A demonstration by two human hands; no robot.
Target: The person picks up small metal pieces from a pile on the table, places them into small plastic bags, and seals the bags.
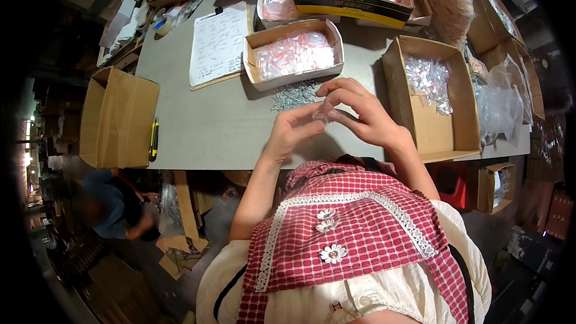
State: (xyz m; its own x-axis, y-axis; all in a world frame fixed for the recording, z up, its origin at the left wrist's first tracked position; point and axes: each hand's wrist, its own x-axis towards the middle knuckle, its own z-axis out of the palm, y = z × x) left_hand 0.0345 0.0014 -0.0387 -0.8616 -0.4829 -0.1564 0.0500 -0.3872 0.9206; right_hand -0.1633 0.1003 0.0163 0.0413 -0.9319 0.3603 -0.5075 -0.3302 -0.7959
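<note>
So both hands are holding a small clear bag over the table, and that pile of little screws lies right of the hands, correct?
Not quite. In the head view both hands, left hand and right hand, do hold the small clear bag, but the screw pile lies beyond the left hand, not right of them.

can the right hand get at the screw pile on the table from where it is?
Probably yes. The right hand sits just beside the screw pile, with bare table between and nothing over it. But both hands pinch a small clear bag, so its fingers are occupied.
</note>
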